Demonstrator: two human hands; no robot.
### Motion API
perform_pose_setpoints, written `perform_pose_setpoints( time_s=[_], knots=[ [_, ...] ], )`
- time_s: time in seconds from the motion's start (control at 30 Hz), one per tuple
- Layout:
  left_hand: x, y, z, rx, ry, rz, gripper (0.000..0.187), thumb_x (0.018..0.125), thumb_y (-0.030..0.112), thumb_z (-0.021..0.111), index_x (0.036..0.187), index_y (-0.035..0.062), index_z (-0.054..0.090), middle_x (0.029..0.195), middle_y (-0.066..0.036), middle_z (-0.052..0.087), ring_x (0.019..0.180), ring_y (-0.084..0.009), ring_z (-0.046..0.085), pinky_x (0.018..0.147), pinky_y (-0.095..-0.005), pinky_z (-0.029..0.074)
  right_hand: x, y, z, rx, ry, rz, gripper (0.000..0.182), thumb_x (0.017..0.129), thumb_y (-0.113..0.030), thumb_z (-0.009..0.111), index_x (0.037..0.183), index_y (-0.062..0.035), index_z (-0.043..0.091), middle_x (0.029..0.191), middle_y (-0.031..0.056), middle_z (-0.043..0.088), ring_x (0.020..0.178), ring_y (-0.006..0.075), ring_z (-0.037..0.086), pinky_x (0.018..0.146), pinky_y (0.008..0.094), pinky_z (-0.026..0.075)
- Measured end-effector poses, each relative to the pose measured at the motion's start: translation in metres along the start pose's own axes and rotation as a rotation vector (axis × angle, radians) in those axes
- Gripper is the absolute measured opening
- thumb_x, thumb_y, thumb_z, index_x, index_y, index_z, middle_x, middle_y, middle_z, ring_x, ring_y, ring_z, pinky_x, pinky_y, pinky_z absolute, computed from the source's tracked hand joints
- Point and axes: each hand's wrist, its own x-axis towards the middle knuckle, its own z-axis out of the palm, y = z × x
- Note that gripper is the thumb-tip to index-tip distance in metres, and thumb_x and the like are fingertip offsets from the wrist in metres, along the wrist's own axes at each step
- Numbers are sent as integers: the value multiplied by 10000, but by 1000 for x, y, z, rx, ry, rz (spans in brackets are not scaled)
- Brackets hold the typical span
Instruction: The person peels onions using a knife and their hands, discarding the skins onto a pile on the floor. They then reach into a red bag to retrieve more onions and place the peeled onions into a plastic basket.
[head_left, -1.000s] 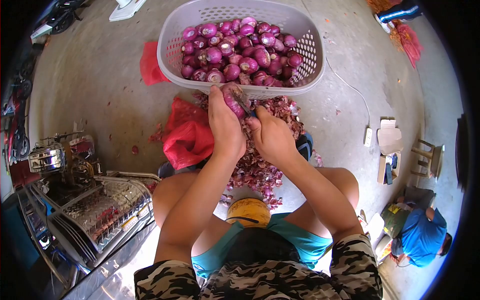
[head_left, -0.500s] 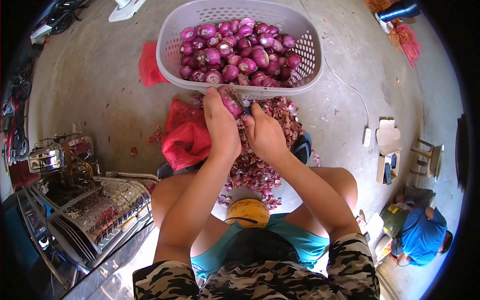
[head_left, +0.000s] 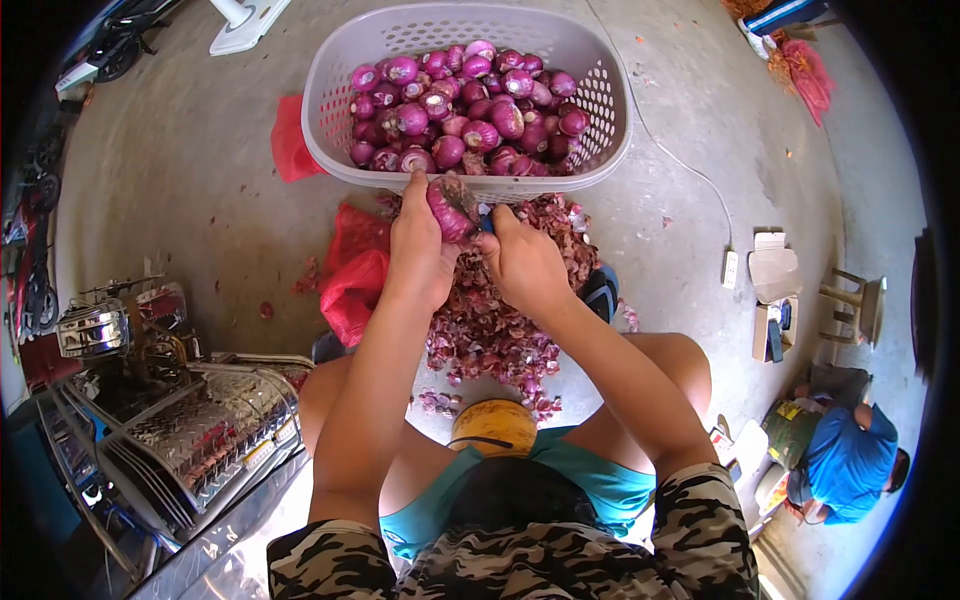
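My left hand (head_left: 418,248) grips a purple onion (head_left: 447,213) just in front of a grey plastic basket (head_left: 330,120). My right hand (head_left: 522,262) is closed on a small knife (head_left: 484,221) whose blade meets the onion. The basket holds several peeled purple onions (head_left: 460,115). Beneath both hands lies a heap of purple onion skins (head_left: 500,320) on the concrete floor.
A red plastic bag (head_left: 350,280) lies left of the skins, red cloth (head_left: 287,140) by the basket. A metal rack (head_left: 190,420) stands at lower left. A white cable and socket (head_left: 729,268), a cardboard box (head_left: 772,300) and a person in blue (head_left: 850,460) are at right.
Both hands with the onion and knife have shifted slightly left and toward the basket. The onion has turned in my left hand. The view has tilted a little.
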Motion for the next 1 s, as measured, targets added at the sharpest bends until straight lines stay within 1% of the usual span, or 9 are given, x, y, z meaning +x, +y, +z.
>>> perform_pose_setpoints(
  time_s=[0.17,0.4,0.47,0.57,0.6,0.67,0.73,0.87,1.0],
  knots=[
    [2,8,-10,7,-76,-91,348,960,395,399,1011,86,549,910,-44,602,841,-181,594,702,-369,509,1,1,-3,-122,107,-135,324,842,-294,603,896,-9,461,653,167,586,639,340,619,561,431,494],
    [3,15,-11,18,-98,-176,365,961,411,389,997,84,548,892,-41,596,823,-165,589,662,-343,499,4,5,3,-108,146,-146,317,849,-292,594,895,-8,462,661,160,590,636,333,618,554,428,491],
    [1,8,-6,45,-47,-54,367,960,415,390,998,86,548,896,-40,596,828,-169,586,655,-340,489,3,4,11,-61,134,-48,314,856,-292,585,895,-5,462,666,162,592,635,331,619,550,425,490],
    [6,-6,-6,69,31,74,375,954,429,394,1006,92,550,910,-36,600,837,-170,585,656,-340,482,0,-2,14,53,108,35,269,894,-240,502,972,13,454,723,219,580,681,402,587,582,473,463],
    [6,-8,-6,75,58,109,379,952,435,396,1010,95,550,915,-35,602,840,-170,585,658,-341,481,0,-1,12,-3,115,-9,280,881,-256,530,943,7,457,708,202,586,667,379,598,571,455,472],
    [8,4,-13,104,-51,-55,404,960,440,377,1061,82,534,956,-47,601,865,-174,598,692,-358,498,2,4,6,-113,132,-97,310,855,-289,585,887,-7,463,677,166,597,638,334,619,548,421,490],
    [5,16,-18,122,-162,-182,413,961,441,383,1091,76,525,982,-53,600,890,-177,604,711,-373,509,7,10,-2,-133,157,-202,313,853,-293,588,882,-8,461,682,167,599,636,335,618,547,423,489],
    [6,18,-22,136,-166,-199,405,949,452,402,1076,94,541,963,-37,608,876,-166,596,703,-361,492,10,13,-4,-146,147,-242,313,842,-291,602,875,-14,459,682,160,596,640,331,618,549,420,490],
    [-1,16,-9,149,-92,-103,393,933,474,417,1055,134,572,926,3,621,855,-148,583,699,-335,462,7,3,2,-85,131,-96,312,844,-290,598,877,-13,457,667,161,580,663,344,616,557,423,489]
  ],
)
